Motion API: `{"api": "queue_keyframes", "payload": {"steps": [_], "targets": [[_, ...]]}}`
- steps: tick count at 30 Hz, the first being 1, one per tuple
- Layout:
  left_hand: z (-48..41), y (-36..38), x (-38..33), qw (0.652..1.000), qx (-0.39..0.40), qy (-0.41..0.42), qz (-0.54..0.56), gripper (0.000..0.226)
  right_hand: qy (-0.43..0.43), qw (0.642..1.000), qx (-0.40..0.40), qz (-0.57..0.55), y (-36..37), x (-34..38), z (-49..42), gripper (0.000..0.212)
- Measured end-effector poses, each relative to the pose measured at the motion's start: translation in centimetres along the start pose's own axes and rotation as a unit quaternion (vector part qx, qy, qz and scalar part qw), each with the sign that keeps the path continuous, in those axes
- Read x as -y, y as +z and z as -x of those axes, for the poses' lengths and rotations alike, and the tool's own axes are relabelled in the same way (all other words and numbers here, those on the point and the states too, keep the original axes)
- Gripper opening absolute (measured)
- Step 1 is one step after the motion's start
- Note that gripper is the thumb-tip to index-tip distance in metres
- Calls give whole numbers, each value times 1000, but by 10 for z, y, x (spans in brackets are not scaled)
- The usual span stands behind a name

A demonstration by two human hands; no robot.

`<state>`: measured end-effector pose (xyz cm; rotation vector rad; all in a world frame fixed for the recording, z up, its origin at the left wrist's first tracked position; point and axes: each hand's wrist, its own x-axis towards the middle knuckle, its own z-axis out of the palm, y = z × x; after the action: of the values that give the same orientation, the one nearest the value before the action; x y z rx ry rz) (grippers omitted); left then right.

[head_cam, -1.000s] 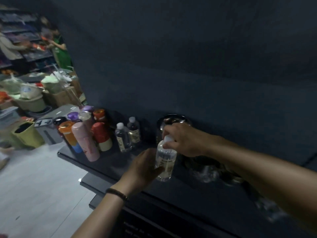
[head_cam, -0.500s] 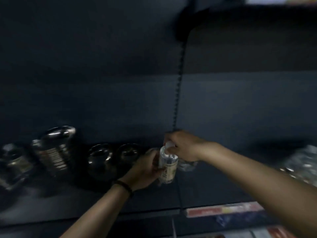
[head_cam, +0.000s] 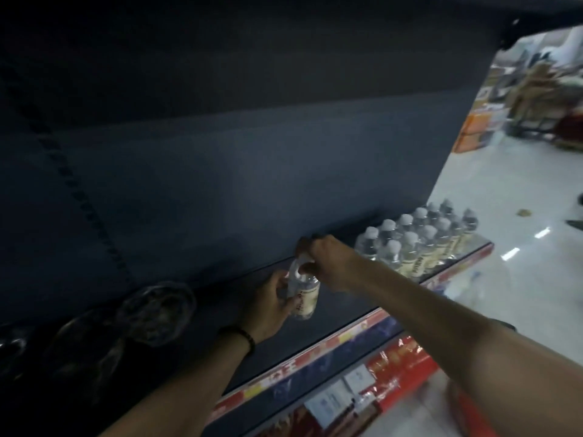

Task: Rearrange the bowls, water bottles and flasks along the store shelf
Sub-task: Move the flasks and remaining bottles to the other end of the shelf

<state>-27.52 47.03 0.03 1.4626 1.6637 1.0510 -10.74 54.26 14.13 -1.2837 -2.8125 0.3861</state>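
Steel-looking bowls (head_cam: 157,312), wrapped in clear film and dim in the shadow, sit at the left end of the dark shelf (head_cam: 344,307), one tilted so its mouth faces me; I cannot count the ones further left, which are lost in the dark. Beyond them my left hand (head_cam: 268,305), a dark band (head_cam: 241,337) on its wrist, is cupped around the lower half of a small clear water bottle (head_cam: 304,293); the fingers wrap the far side and the thumb lies over the label, so the hand is closed on it. My right hand (head_cam: 325,260) comes in from the right over the top of the same bottle, fingers curled tight down around the cap and neck; the cap itself is hidden under them. The bottle is upright or close to it, about mid-shelf, near the back panel (head_cam: 252,184); I cannot tell whether its base touches the shelf. To its right a bare stretch of shelf separates it from a block of matching water bottles (head_cam: 419,244) with white caps, standing in rows at the right end of the shelf; a red and yellow price strip (head_cam: 334,345) runs along the front edge below them; under that, red packets (head_cam: 400,370) lie on a lower level; past the shelf end the pale shop floor (head_cam: 492,222) shows, blurred.
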Motion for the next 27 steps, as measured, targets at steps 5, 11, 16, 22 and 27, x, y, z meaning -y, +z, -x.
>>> {"api": "queue_keyframes", "payload": {"steps": [5,11,16,22,27], "targets": [[-52,64,-15,1000,-24,-17,6,41,23,1000,-7,10,-2,-72,-18,35],[-94,115,-16,997,-42,-48,45,35,55,998,-13,25,16,-133,-45,37],[-110,135,-18,994,-34,-88,62,44,48,998,-19,31,37,-160,-60,31],[-117,151,-22,994,-15,-94,53,42,47,998,-17,32,30,-171,-67,23],[-114,157,-28,995,-11,-80,51,47,54,997,-11,51,26,-173,-66,23]]}}
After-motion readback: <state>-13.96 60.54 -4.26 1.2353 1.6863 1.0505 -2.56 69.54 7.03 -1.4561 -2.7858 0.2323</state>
